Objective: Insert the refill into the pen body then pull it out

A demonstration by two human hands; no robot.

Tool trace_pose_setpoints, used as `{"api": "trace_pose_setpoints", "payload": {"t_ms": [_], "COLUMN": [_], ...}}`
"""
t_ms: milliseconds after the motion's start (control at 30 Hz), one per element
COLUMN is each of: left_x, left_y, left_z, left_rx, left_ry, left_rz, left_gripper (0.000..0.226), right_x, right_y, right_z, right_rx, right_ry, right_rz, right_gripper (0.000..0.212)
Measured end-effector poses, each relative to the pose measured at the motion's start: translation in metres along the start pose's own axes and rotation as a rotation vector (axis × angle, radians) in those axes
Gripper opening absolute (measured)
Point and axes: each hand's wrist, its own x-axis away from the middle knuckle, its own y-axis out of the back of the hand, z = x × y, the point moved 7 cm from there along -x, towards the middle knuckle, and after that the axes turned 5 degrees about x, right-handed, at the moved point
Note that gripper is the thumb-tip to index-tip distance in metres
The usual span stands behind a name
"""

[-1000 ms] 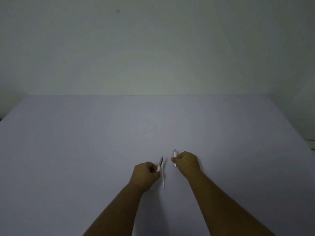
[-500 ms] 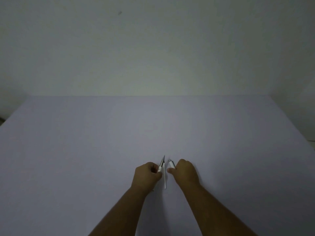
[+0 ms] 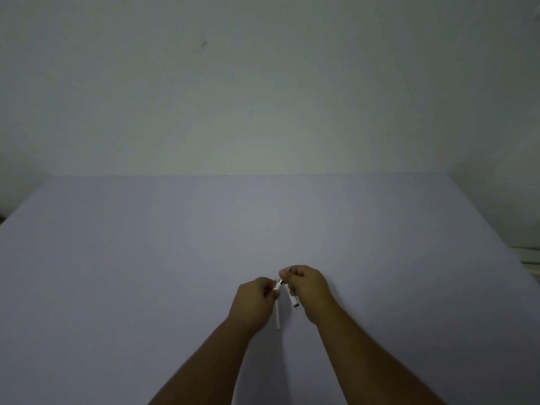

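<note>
Low in the frame, just right of centre, we see two bare hands meeting over a pale lilac tabletop (image 3: 146, 273). The left hand (image 3: 253, 301) has its grip clenched around the pen body (image 3: 279, 285), a slim white and silver piece that slants up toward the right, its pointed tip reaching the fingers of the other hand. The right hand (image 3: 306, 287) is curled too: its thumb and forefinger pinch at the tip end of the pen body, and a short white pen cap (image 3: 295, 301) with a dark open end pokes out below the palm, held in the same grip. We cannot tell how tightly the fingers press on either piece, for the light is dim and the parts are small.

Just below and between the two hands, a thin white refill tube (image 3: 278, 317) runs almost straight down the frame; its upper end vanishes behind the left hand, and we cannot tell whether it lies on the tabletop or is held. Both forearms enter from the bottom edge and converge on the hands.

Across the upper half of the frame stands a plain pale wall (image 3: 263, 97), with one small dark mark (image 3: 203, 44) upper left of centre.
</note>
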Motion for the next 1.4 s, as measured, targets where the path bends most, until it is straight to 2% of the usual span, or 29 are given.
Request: {"api": "trace_pose_setpoints", "payload": {"t_ms": [133,200,267,333,400,433,467,533,567,633,700,867,900,967,1033,1100,1133,1200,1267,1333,1400], "left_x": [-0.001,-0.001,0.001,0.002,0.003,0.003,0.003,0.004,0.004,0.005,0.006,0.008,0.008,0.009,0.009,0.009,0.009,0.009,0.010,0.011,0.011], "left_y": [0.005,0.005,0.005,0.005,0.007,0.008,0.009,0.009,0.009,0.010,0.012,0.012,0.013,0.014,0.015,0.015,0.015,0.015,0.014,0.013,0.011], "left_z": [-0.006,-0.007,-0.008,-0.009,-0.012,-0.014,-0.015,-0.018,-0.018,-0.019,-0.020,-0.021,-0.021,-0.021,-0.021,-0.021,-0.021,-0.021,-0.020,-0.020,-0.021], "left_rx": [-0.035,-0.038,-0.044,-0.061,-0.076,-0.079,-0.077,-0.069,-0.071,-0.088,-0.093,-0.100,-0.107,-0.110,-0.105,-0.102,-0.098,-0.091,-0.089,-0.086,-0.083], "left_ry": [-0.034,-0.034,-0.026,-0.024,-0.026,-0.027,-0.029,-0.030,-0.030,-0.031,-0.032,-0.034,-0.034,-0.032,-0.033,-0.037,-0.038,-0.034,-0.029,-0.032,-0.038], "left_rz": [0.001,0.000,0.002,-0.001,-0.007,-0.008,-0.008,-0.001,0.001,-0.001,-0.005,0.001,0.001,0.001,0.000,-0.001,-0.001,-0.004,-0.005,-0.001,0.005], "left_gripper": [0.017,0.018,0.019,0.019,0.019,0.020,0.020,0.022,0.022,0.021,0.021,0.021,0.021,0.021,0.020,0.020,0.019,0.019,0.020,0.020,0.020], "right_x": [0.002,0.002,0.003,0.003,0.003,0.004,0.005,0.003,0.004,0.003,0.005,0.006,0.006,0.007,0.008,0.007,0.008,0.007,0.008,0.008,0.008], "right_y": [-0.001,0.001,0.004,0.004,0.002,0.002,0.003,0.006,0.007,0.004,0.003,0.007,0.006,0.004,0.005,0.008,0.008,0.008,0.006,0.005,0.007], "right_z": [-0.002,-0.003,-0.002,0.001,0.003,0.003,0.003,-0.001,0.001,0.003,0.004,0.001,0.003,0.006,0.007,0.003,0.003,0.003,0.004,0.004,0.002], "right_rx": [-0.120,-0.052,0.002,-0.061,-0.169,-0.194,-0.193,-0.121,-0.114,-0.188,-0.255,-0.166,-0.207,-0.285,-0.252,-0.135,-0.122,-0.171,-0.250,-0.221,-0.109], "right_ry": [-0.049,-0.075,-0.068,-0.042,-0.042,-0.057,-0.070,-0.079,-0.070,-0.057,-0.075,-0.093,-0.088,-0.087,-0.091,-0.094,-0.089,-0.082,-0.086,-0.093,-0.095], "right_rz": [0.079,0.064,0.045,0.078,0.111,0.115,0.100,0.055,0.044,0.071,0.084,0.026,0.034,0.061,0.050,0.010,-0.001,0.003,0.026,0.024,0.007], "right_gripper": [0.011,0.019,0.016,0.008,0.012,0.007,0.004,0.015,0.013,0.005,0.013,0.009,0.004,0.012,0.003,0.018,0.018,0.007,0.008,0.002,0.016]}}
